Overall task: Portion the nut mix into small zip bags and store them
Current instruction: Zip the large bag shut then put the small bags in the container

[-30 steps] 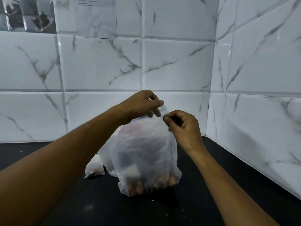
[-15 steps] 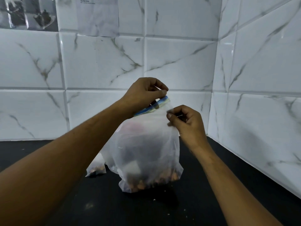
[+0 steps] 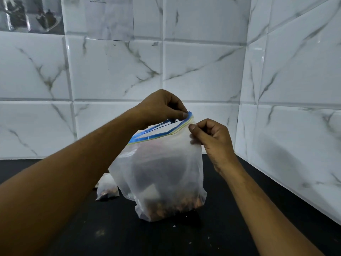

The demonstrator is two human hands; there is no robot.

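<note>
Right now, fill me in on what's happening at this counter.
A person stands a large zip bag on the black counter in a tiled corner and works at its mouth. The left hand pinches the far lip at the blue zip strip; the right hand pinches the near side by the right corner. The mouth is parted. Nuts lie at the bottom. A small filled bag rests on the counter to its left.

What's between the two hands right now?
Head view: the big bag's blue zip strip, its mouth partly open, spans from left hand to right hand.
</note>
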